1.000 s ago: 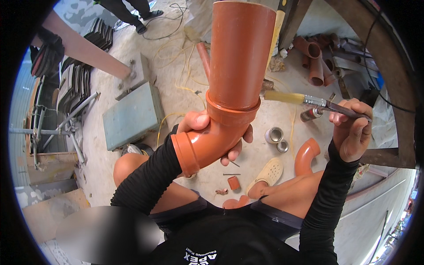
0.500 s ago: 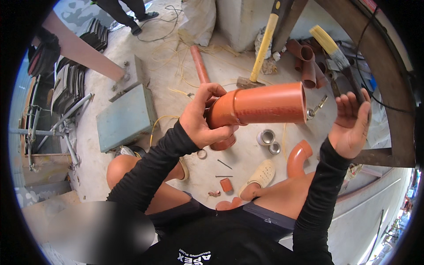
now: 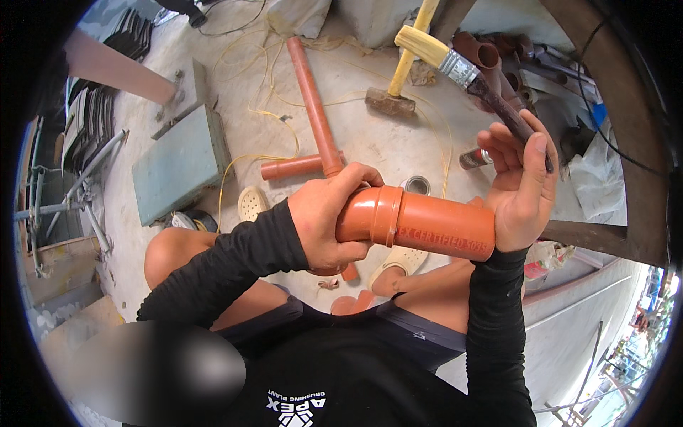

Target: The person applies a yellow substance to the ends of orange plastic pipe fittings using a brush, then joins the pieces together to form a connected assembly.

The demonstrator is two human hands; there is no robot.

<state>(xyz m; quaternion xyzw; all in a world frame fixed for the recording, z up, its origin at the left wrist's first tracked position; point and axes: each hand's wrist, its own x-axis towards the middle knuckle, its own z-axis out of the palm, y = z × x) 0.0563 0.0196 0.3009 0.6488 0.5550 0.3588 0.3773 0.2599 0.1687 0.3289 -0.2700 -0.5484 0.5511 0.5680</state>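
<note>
My left hand [image 3: 319, 219] is wrapped round the bent end of an orange plastic pipe elbow [image 3: 356, 217]. A short orange pipe piece [image 3: 441, 226] runs on from it to the right, sloping slightly down. Against that piece's far right end rests the palm of my right hand [image 3: 523, 196]. The same hand keeps a paintbrush [image 3: 460, 70] between thumb and fingers, its dark handle across the fingers and its yellow bristles pointing up and left. The pipe's right opening is hidden by my palm.
Beyond my hands a long orange pipe [image 3: 313, 99] lies on the floor, near a sledgehammer [image 3: 391, 102]. An open tin [image 3: 416, 186] and a dark can [image 3: 473, 158] stand close by. A blue-grey box [image 3: 174, 171] is at left, piled brown pipes [image 3: 487, 57] at far right.
My right hand has come left, and its palm now meets the pipe's end. The brush has swung left with it. The pipe's right end has dipped, and the whole view has shifted.
</note>
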